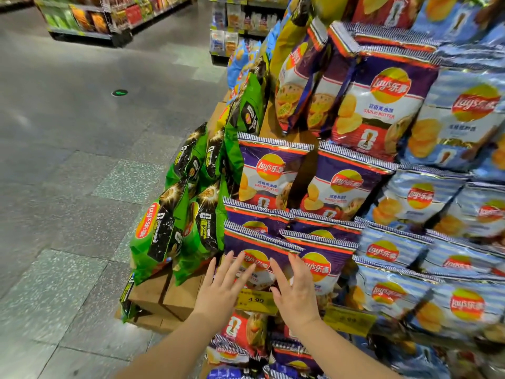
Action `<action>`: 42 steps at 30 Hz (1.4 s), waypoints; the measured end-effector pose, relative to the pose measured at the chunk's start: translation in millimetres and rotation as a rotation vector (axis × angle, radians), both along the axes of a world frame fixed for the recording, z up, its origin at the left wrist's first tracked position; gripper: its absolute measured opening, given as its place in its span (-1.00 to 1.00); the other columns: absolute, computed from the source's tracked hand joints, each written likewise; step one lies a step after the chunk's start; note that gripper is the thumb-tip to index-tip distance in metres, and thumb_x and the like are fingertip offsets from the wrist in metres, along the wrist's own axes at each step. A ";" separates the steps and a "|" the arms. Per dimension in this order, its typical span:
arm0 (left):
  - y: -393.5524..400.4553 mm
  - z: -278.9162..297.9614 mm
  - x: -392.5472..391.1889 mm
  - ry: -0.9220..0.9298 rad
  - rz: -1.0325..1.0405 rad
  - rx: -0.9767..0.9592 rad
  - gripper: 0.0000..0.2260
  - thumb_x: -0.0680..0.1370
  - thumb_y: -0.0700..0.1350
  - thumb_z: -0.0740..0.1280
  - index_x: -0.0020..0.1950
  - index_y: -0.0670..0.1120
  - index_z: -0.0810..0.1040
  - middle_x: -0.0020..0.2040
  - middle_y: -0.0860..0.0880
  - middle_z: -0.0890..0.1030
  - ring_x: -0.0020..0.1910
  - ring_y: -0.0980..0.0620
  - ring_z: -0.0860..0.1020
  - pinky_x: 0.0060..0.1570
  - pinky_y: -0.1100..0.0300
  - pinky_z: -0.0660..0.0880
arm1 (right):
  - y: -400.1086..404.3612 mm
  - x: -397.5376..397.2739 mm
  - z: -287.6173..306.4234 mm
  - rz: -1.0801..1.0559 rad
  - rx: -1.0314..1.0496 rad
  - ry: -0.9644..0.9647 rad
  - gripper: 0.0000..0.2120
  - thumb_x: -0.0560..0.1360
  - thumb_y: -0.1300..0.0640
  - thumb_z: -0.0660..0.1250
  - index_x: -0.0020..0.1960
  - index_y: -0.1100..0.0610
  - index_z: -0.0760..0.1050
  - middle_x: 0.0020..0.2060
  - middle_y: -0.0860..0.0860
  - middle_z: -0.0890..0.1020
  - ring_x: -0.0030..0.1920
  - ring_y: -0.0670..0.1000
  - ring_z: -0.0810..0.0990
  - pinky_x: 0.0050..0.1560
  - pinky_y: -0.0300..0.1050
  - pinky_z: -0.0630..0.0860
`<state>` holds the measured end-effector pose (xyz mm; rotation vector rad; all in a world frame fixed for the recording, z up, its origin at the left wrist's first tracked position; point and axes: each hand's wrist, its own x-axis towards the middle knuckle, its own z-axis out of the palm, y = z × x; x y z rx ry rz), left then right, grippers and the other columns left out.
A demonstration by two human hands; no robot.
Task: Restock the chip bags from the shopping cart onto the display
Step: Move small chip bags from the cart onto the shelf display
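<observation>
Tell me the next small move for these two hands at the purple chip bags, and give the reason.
Probably press the front purple bag back into its row. Both the left hand and right hand are flat and open against it, holding nothing, so it seems just placed.

**Where the bags and hands stand on the display**

The display (175, 299) fills the right half, with the aisle floor (68, 160) to its left. The garlic butter bags (273, 173) stand in the middle, in tiers from near to far. The bags on the left corner (169, 228) lean beside them, and more bags (415, 203) stand to the right. The left hand (221, 285) and the right hand (295, 291) lie side by side, fingers straight, on the near front bag (259, 247), above a price tag (255, 300). Far shelves (109, 15) stand behind the aisle.
</observation>
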<state>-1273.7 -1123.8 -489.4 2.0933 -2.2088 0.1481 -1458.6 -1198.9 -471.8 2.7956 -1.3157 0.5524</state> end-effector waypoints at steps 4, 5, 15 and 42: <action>-12.0 9.9 2.3 0.003 0.008 -0.015 0.20 0.19 0.03 0.61 0.56 -0.05 -0.17 0.56 -0.14 -0.19 0.53 -0.15 -0.18 0.46 -0.10 -0.22 | -3.7 7.2 -3.5 -0.007 -0.038 0.094 0.02 0.20 -0.05 0.59 0.49 0.10 0.12 0.42 0.14 0.23 0.52 0.14 -0.04 0.46 0.12 0.16; -14.2 14.1 1.1 0.026 0.037 0.010 0.17 0.25 0.07 0.58 0.56 -0.06 -0.21 0.55 -0.15 -0.22 0.53 -0.14 -0.20 0.47 -0.07 -0.27 | -5.3 9.7 -5.0 -0.022 -0.027 0.125 -0.01 0.22 -0.11 0.57 0.49 0.11 0.15 0.43 0.13 0.23 0.51 0.14 -0.04 0.45 0.11 0.18; -18.3 5.7 -9.1 0.044 0.188 0.083 0.04 0.38 0.25 0.39 0.52 -0.17 -0.20 0.54 -0.25 -0.06 0.52 -0.19 -0.01 0.45 -0.06 -0.18 | -26.3 19.7 6.6 0.036 -0.035 0.207 -0.27 0.28 -0.15 0.53 0.38 0.02 0.43 0.39 0.06 0.42 0.37 0.12 0.42 0.26 -0.02 0.31; -22.5 45.0 -17.6 0.017 -0.003 0.086 -0.14 0.26 0.17 0.54 0.39 -0.23 0.31 0.40 -0.21 0.40 0.36 -0.14 0.41 0.20 -0.12 0.43 | -12.8 1.1 41.9 0.046 0.352 0.190 -0.32 0.42 -0.24 -0.48 0.47 0.04 -0.33 0.44 -0.09 -0.38 0.45 -0.11 -0.41 0.35 -0.20 -0.55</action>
